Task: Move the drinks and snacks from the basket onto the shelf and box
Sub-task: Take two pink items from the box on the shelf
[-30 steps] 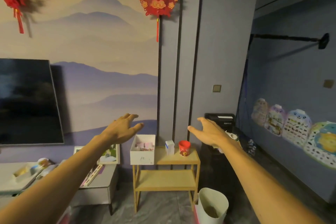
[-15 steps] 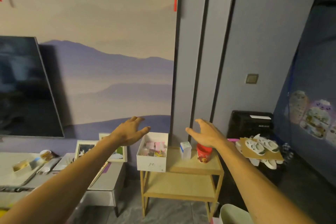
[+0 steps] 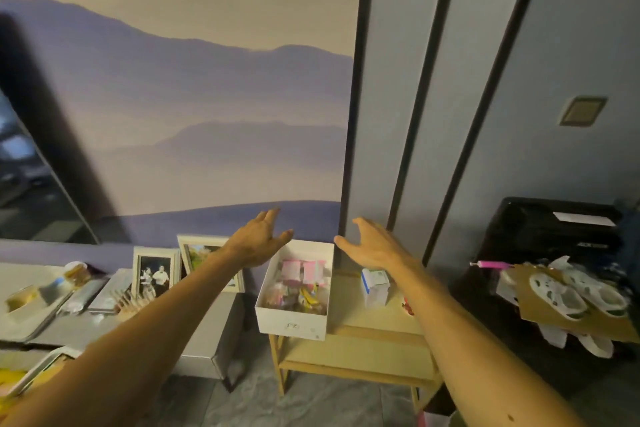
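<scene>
Head view: the camera has come closer and dipped, so the shelf (image 3: 363, 314) and white box (image 3: 292, 317) now loom larger than a second ago. The left hand (image 3: 258, 244) and right hand (image 3: 375, 248) reach out above them, each grip released and holding nothing. Snacks (image 3: 299, 282) already lie in the box; a carton (image 3: 374, 286) stands on the shelf. No basket shows, so I judge fetching comes next.

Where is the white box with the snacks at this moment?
In the head view, the white box stands at the left end of the wooden shelf's top, left of a small white and blue carton. Both open hands are raised beyond it.
</scene>
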